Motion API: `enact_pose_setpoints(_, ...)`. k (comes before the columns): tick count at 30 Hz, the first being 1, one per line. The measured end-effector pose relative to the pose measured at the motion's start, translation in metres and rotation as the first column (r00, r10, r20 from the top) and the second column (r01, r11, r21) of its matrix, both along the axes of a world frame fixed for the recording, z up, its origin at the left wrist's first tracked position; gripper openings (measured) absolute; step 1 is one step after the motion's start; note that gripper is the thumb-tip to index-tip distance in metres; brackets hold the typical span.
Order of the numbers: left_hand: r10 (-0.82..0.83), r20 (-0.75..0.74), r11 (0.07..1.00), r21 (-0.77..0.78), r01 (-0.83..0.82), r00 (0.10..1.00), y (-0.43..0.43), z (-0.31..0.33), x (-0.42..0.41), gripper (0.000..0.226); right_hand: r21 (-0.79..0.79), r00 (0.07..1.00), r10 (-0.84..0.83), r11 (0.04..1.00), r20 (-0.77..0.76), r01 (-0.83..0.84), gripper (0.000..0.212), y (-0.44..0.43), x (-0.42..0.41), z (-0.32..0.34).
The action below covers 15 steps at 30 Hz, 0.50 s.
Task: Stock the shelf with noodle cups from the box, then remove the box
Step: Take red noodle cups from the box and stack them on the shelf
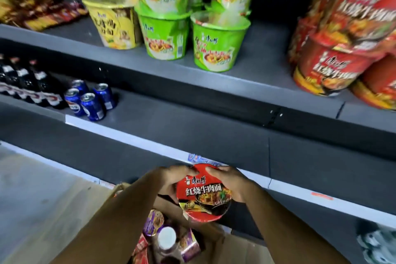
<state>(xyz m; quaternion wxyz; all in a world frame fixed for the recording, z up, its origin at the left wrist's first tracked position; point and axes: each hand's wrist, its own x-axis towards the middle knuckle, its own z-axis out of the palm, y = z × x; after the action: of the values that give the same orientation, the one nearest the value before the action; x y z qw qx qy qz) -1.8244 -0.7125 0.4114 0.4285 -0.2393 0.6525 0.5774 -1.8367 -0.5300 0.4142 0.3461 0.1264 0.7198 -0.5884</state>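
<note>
While dark bottles (25, 83) and blue cans (92, 100) stand far left on the middle shelf, the work goes on lower down. The person's left hand (169, 180) curls round the left side of a red noodle cup (203, 195) and the right hand (230, 184) curls round its right side. Both hands clasp the cup in the air, just above the open cardboard box (235, 248), where purple cups (154, 223) wait. I'd judge the cup light and thin-walled, its film wrap slick. A hard squeeze would dent it, so the stiffer rim and the wall just under it are the places to hold. What looks like its lid faces up toward the person, lettering the right way up for them. That would set the lid-to-base axis near upright, tipped slightly; blur stops me being sure. Matching red cups (334, 68) are stacked far right on the upper shelf (267, 66).
</note>
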Motion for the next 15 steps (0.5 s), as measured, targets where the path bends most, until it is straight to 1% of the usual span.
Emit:
enact_pose_setpoints(2,-0.02,-0.12,1.0,-0.001,0.02,0.993,0.006,0.024,-0.007,0.032,-0.013,1.0,0.014,1.0,-0.025,-0.014,0.034,0.005,-0.002,0.027)
enact_pose_setpoints(4,0.005,-0.217,1.0,0.012,-0.002,0.976,0.015,0.048,-0.011,0.029,-0.015,0.999,0.008,1.0,-0.048,-0.008,0.024,0.012,-0.003,0.056)
enact_pose_setpoints(5,-0.004,-0.271,1.0,0.011,0.007,0.962,0.02,0.06,-0.012,0.028,-0.01,0.998,-0.004,1.0,-0.06,0.004,0.024,0.015,-0.003,0.069)
enact_pose_setpoints(6,-0.03,-0.334,1.0,-0.002,0.032,0.942,0.026,0.07,-0.014,0.028,-0.003,0.997,-0.02,1.0,-0.072,0.02,0.028,0.019,-0.004,0.079)
enact_pose_setpoints(7,-0.085,-0.41,0.996,-0.05,0.071,0.908,0.031,0.079,-0.014,0.029,0.006,0.996,-0.035,0.999,-0.086,0.035,0.035,0.022,-0.005,0.088)
enact_pose_setpoints(8,-0.171,-0.495,0.984,-0.136,0.119,0.852,0.036,0.09,-0.013,0.034,0.014,0.994,-0.046,0.999,-0.102,0.048,0.039,0.027,-0.005,0.098)
enact_pose_setpoints(9,-0.298,-0.561,0.949,-0.263,0.175,0.772,0.04,0.101,-0.01,0.042,0.024,0.993,-0.051,0.998,-0.109,0.054,0.041,0.032,-0.005,0.106)
enact_pose_setpoints(10,-0.452,-0.601,0.882,-0.414,0.226,0.659,0.045,0.114,-0.006,0.053,0.036,0.991,-0.059,0.997,-0.117,0.063,0.038,0.038,-0.003,0.117)
enact_pose_setpoints(11,-0.592,-0.611,0.795,-0.549,0.257,0.526,0.049,0.126,-0.002,0.063,0.048,0.99,-0.067,0.996,-0.123,0.074,0.033,0.043,-0.001,0.127)
enact_pose_setpoints(12,-0.69,-0.613,0.719,-0.641,0.268,0.384,0.052,0.135,0.002,0.069,0.051,0.988,-0.087,0.994,-0.126,0.094,0.027,0.05,0.0,0.135)
enact_pose_setpoints(13,-0.748,-0.617,0.663,-0.696,0.274,0.243,0.055,0.144,0.006,0.07,0.058,0.984,-0.115,0.991,-0.139,0.124,0.024,0.058,0.001,0.143)
enact_pose_setpoints(14,-0.778,-0.618,0.621,-0.733,0.278,0.109,0.057,0.151,0.009,0.07,0.068,0.979,-0.133,0.987,-0.152,0.145,0.026,0.066,0.002,0.15)
enact_pose_setpoints(15,-0.791,-0.611,0.583,-0.766,0.271,-0.024,0.06,0.159,0.012,0.072,0.081,0.977,-0.14,0.985,-0.161,0.155,0.033,0.074,0.004,0.158)
